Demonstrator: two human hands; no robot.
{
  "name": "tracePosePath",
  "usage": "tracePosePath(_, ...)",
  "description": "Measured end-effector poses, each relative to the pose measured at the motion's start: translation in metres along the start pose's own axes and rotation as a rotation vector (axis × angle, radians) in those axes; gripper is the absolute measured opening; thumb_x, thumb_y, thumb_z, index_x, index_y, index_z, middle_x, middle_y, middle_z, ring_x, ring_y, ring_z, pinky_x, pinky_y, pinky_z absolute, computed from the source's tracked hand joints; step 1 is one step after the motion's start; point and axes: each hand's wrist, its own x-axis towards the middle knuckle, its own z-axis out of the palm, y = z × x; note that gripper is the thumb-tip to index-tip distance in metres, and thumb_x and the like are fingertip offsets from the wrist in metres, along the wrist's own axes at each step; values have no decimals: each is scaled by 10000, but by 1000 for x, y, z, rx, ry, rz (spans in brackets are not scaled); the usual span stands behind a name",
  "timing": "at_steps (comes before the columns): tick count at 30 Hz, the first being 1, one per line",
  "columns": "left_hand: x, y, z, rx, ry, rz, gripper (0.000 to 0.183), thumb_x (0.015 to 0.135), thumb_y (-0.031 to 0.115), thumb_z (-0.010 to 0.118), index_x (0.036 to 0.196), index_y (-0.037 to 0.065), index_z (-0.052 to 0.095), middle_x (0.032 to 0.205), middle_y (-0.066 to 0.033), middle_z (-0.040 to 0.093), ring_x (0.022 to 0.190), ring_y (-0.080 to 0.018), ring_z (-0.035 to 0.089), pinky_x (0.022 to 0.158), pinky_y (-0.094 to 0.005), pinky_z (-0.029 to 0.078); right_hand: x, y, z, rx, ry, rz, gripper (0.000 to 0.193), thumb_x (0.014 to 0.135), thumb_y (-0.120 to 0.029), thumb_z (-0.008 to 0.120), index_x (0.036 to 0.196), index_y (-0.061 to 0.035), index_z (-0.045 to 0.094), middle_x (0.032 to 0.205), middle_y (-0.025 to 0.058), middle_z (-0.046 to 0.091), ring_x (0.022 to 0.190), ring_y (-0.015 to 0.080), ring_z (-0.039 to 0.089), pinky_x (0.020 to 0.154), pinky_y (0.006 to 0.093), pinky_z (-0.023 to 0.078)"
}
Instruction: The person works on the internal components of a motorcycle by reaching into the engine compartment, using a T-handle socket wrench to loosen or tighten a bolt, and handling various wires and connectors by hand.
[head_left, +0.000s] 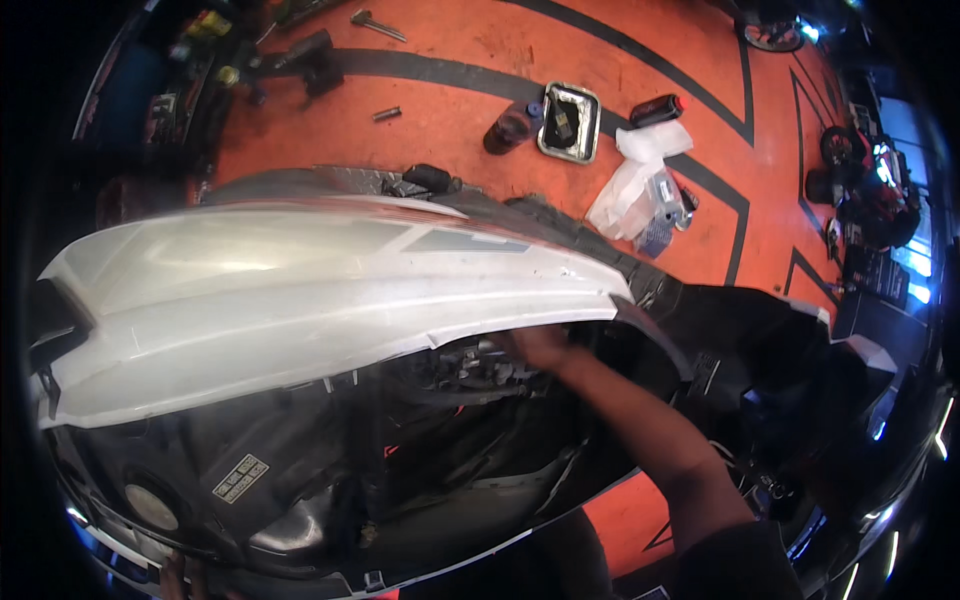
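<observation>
A scooter with a white body panel (pixel 280 285) stretches across the view, its dark inner bay showing below the panel. My right arm comes in from the lower right, and my right hand (pixel 540 347) reaches under the panel's lower edge beside metal engine parts (pixel 470 365). Its fingers are hidden in shadow there. At the lower left, the fingers of my left hand (pixel 178 578) curl over the near edge of the scooter's body; the rest of that hand is out of view. Near it lies a round pale cap (pixel 152 507) in the black plastic.
On the orange floor beyond the scooter are a metal tray (pixel 597 128) with a dark part in it, a dark container (pixel 508 130), a red-capped bottle (pixel 658 109) and crumpled white paper (pixel 625 200). A metal tube (pixel 386 114) lies farther left. A motorcycle (pixel 880 200) stands far right.
</observation>
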Motion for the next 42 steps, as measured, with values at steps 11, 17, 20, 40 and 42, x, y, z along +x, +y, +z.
tracePosePath(11,-34,-21,-7,127,-175,-34,451,1056,293,410,1273,-60,589,1375,-270,538,1280,-429,519,1061,-564,401,0,13,17,73,67,-27,466,915,-361,665,1295,-94,627,1314,180,613,1177,433,577,969,545,476)
tracePosePath(17,-25,-16,-3,56,-154,-56,470,1042,325,404,1246,-53,594,1336,-265,558,1242,-417,534,1049,-539,406,-6,10,26,440,344,-178,397,969,-254,611,1315,-59,615,1337,194,600,1281,393,521,1075,482,416)
tracePosePath(20,-21,-13,-4,100,-220,-70,486,1035,328,395,1252,-57,595,1328,-272,561,1231,-426,536,1058,-538,395,-8,9,29,433,316,-164,396,969,-254,608,1314,-59,616,1337,196,600,1276,398,524,1073,486,418)
tracePosePath(40,-23,-8,-3,59,-169,-104,522,1016,309,359,1223,-104,602,1265,-284,591,1189,-434,570,1044,-549,432,3,4,13,144,159,-96,385,969,-251,590,1304,-63,620,1334,214,601,1244,426,540,1056,514,427)
tracePosePath(42,-25,-9,-4,96,-178,-118,528,1018,313,355,1224,-105,605,1262,-282,594,1187,-427,577,1045,-549,436,6,4,9,105,139,-92,384,969,-251,588,1303,-63,621,1333,216,601,1241,429,542,1054,517,428)
